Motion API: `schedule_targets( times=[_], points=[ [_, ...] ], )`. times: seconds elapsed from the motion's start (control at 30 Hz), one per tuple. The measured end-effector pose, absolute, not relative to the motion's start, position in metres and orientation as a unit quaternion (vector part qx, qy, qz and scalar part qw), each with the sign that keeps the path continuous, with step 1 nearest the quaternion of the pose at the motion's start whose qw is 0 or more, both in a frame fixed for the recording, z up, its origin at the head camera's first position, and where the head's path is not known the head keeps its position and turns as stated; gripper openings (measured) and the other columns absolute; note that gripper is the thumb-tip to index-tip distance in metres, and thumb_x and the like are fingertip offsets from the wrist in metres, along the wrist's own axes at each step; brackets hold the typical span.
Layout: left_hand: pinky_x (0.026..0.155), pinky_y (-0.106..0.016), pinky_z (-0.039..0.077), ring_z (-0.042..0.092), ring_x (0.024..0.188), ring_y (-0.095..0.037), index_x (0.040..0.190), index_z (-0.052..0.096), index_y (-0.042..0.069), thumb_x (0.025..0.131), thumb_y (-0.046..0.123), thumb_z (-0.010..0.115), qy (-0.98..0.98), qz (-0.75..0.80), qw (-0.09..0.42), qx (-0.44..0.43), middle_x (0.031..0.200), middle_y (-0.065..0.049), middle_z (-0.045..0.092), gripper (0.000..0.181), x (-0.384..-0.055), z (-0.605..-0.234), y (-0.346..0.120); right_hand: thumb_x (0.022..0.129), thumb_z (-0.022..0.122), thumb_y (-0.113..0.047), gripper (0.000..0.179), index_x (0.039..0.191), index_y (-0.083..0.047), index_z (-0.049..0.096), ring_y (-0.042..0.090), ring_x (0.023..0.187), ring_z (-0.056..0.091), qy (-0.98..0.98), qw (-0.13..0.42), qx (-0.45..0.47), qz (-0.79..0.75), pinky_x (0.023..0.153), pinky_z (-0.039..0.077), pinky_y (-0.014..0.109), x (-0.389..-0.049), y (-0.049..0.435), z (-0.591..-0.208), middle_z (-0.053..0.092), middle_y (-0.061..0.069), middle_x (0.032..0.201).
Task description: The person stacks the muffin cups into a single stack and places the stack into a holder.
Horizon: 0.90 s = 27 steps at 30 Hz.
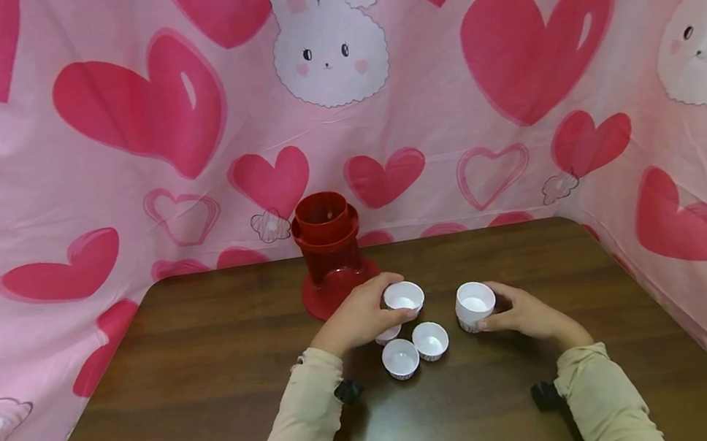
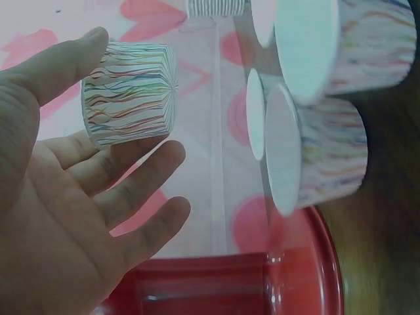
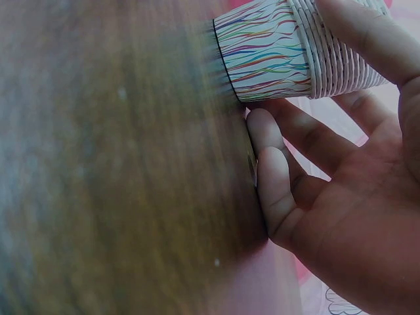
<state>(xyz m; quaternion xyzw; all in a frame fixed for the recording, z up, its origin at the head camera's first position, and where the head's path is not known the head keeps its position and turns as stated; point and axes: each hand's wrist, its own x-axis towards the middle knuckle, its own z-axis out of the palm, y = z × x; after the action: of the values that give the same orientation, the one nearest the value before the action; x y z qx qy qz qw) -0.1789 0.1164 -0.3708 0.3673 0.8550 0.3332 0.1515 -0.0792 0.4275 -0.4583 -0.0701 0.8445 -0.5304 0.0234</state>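
Observation:
My left hand pinches a white paper baking cup between thumb and fingers, raised above the other cups. In the left wrist view this cup shows wavy coloured lines on its side, and the other fingers are spread. To the right, my right hand holds a nested stack of the same cups by its side, thumb in front. The right wrist view shows the stack's base at the tabletop and many layered rims. Between the hands, small cups stand upright on the table, one partly hidden by my left hand.
A red stand with a tube-like top and a round base stands behind my left hand. The brown wooden table reaches back to a pink cloth with hearts and rabbits, which also hangs at both sides.

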Motion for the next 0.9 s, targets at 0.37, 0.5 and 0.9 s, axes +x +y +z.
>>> schedule_targets(
  times=[0.37,0.5,0.9],
  points=[
    [0.105,-0.039,0.044,0.056,0.121,-0.018,0.142,0.053,0.015,0.090,0.038,0.077,0.851,0.316,0.149,0.393,0.136,-0.001,0.060,0.062,-0.172,-0.371,0.147,0.085,0.081,-0.010,0.061,0.138,0.002,0.052,0.028,0.109,0.055,0.831,0.023,-0.074,-0.551,0.091,0.047,0.033,-0.080,0.427,-0.458,0.061,0.016,0.120],
    [0.102,-0.037,0.046,0.058,0.117,-0.017,0.141,0.053,0.015,0.090,0.037,0.076,0.847,0.313,0.145,0.404,0.133,-0.001,0.061,0.061,-0.170,-0.375,0.159,0.086,0.081,-0.010,0.060,0.137,0.003,0.053,0.025,0.108,0.056,0.832,0.018,-0.080,-0.548,0.091,0.047,0.031,-0.080,0.427,-0.458,0.062,0.016,0.119],
    [0.098,-0.035,0.049,0.061,0.109,-0.015,0.142,0.051,0.014,0.091,0.036,0.076,0.848,0.304,0.147,0.410,0.129,-0.004,0.063,0.061,-0.165,-0.382,0.189,0.088,0.079,-0.011,0.058,0.137,0.002,0.052,0.024,0.108,0.056,0.833,0.023,-0.089,-0.546,0.090,0.048,0.030,-0.079,0.430,-0.460,0.060,0.016,0.121]
  ],
)
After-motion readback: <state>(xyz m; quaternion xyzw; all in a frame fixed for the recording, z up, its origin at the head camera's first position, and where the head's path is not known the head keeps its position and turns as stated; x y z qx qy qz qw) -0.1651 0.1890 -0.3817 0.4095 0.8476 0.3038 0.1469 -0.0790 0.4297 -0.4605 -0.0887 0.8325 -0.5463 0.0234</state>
